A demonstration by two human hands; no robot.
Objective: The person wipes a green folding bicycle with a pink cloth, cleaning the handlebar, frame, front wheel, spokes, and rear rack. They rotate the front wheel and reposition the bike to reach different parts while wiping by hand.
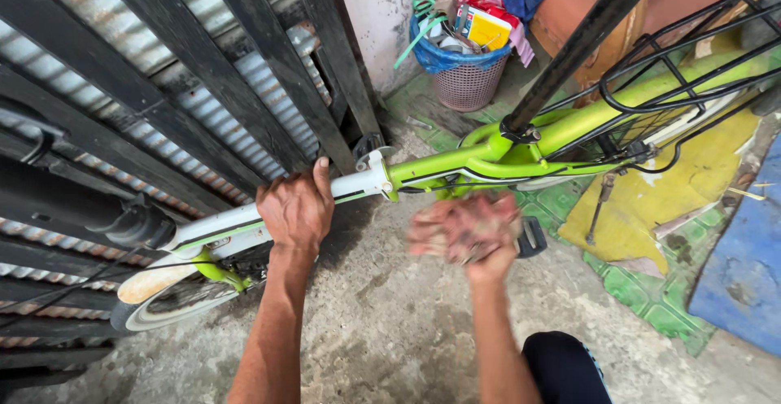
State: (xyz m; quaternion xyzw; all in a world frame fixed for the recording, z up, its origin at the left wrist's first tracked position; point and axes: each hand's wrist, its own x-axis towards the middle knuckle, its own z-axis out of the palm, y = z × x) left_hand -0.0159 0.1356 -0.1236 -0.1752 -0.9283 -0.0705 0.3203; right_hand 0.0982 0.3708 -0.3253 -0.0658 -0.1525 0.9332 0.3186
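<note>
Nearest, the right hand (468, 233) is motion-blurred; whether it grips anything cannot be told. Left of it, the left hand (297, 209) clamps the bike frame (455, 164), which lies across the middle. Farther left stands a gate (163, 87); one-handed, the bike could tip against it.

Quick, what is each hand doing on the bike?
Left hand: closed around the white frame tube.
Right hand: blurred; its grip cannot be told.

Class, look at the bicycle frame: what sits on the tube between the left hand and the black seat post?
In the head view, the frame's folding hinge lies between the left hand and the seat post.
</note>
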